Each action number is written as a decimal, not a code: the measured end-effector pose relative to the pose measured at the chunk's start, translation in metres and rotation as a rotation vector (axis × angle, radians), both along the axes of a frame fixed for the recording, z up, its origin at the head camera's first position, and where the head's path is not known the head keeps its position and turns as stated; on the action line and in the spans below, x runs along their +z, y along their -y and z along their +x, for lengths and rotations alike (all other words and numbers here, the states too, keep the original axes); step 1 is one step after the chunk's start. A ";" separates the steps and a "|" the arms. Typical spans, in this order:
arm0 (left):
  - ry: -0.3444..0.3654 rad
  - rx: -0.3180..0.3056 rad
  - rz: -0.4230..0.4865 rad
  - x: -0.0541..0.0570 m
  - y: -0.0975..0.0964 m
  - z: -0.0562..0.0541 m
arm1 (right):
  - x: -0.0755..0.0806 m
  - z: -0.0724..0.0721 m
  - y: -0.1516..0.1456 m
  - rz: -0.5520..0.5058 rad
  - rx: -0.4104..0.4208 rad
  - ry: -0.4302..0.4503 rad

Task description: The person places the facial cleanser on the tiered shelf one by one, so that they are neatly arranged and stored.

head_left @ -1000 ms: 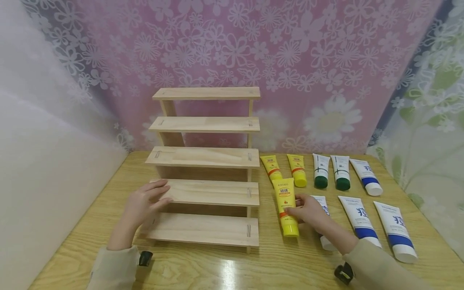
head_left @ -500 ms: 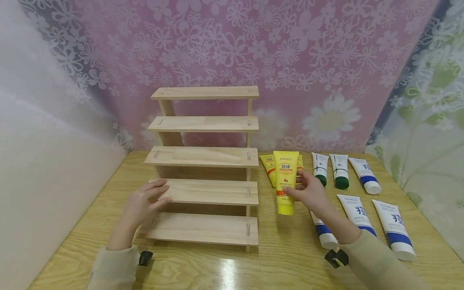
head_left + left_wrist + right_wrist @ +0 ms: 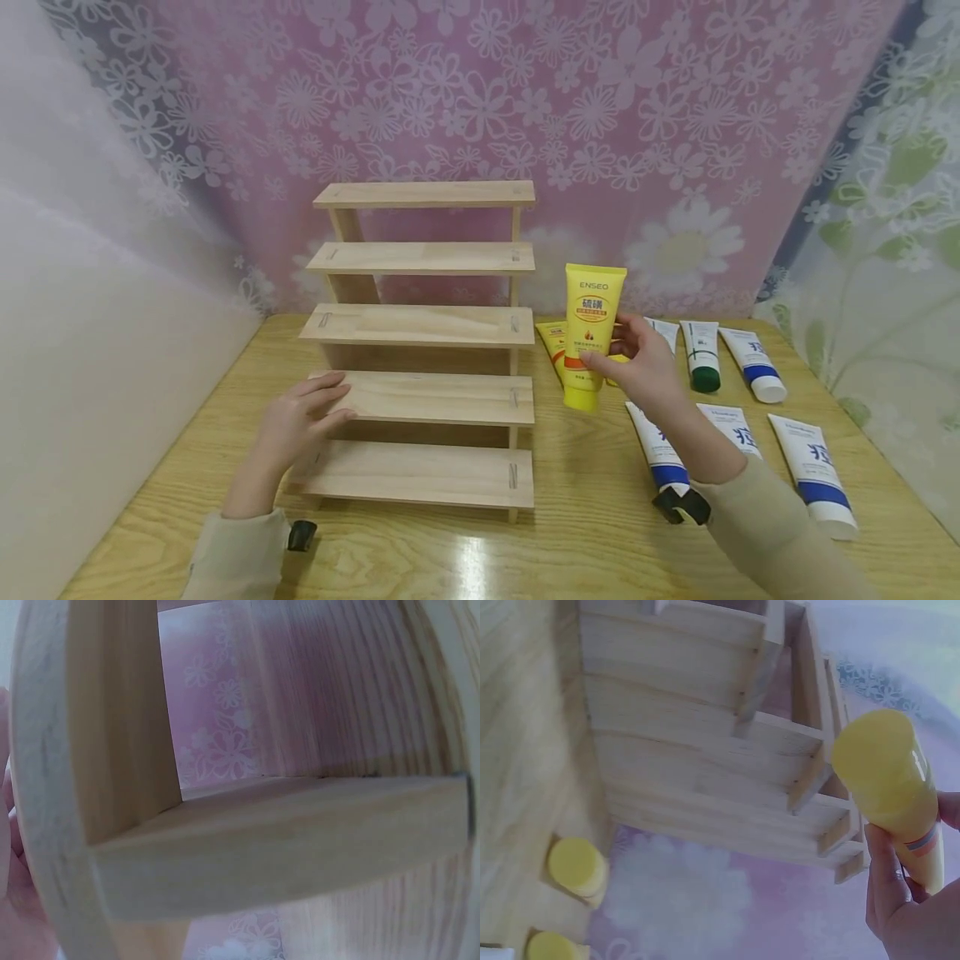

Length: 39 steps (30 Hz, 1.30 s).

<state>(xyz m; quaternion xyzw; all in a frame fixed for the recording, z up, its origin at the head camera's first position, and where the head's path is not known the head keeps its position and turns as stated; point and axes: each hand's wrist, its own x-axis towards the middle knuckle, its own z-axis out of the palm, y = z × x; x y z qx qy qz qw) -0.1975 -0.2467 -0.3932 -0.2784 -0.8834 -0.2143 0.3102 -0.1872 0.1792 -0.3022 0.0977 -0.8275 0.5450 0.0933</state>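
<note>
My right hand [image 3: 641,362] pinches a yellow squeeze tube [image 3: 594,321] between thumb and fingers, cap down, held up off the table to the right of the shelf. In the right wrist view the tube's yellow cap [image 3: 877,754] points toward the camera. A pale wooden stepped shelf [image 3: 420,323] with several tiers stands at the middle left. My left hand [image 3: 296,417] rests with relaxed fingers at the left end of its second tier from the bottom. The left wrist view is filled by the shelf's side boards [image 3: 277,847], with part of that hand at the left edge.
Behind the held tube lie two more yellow tubes [image 3: 553,342], one mostly hidden. White tubes with green caps [image 3: 703,358] and several white tubes with blue bands [image 3: 813,467] lie on the wooden table [image 3: 570,533] at right. A pink floral backdrop [image 3: 450,100] rises behind.
My right hand has lifted the yellow tube up and away from the table's front, past the yellow tubes lying behind. The left hand has stayed on the shelf.
</note>
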 end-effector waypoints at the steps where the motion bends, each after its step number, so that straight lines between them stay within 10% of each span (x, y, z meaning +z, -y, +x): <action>1: -0.005 -0.002 0.000 0.000 0.000 0.000 | 0.004 -0.001 0.001 -0.001 0.001 -0.010; 13: -0.043 -0.025 0.011 0.000 -0.001 0.000 | 0.042 -0.018 0.026 -0.017 0.036 -0.140; 39: -0.030 -0.026 0.037 -0.003 -0.001 0.000 | 0.072 -0.073 0.094 -0.092 0.066 -0.254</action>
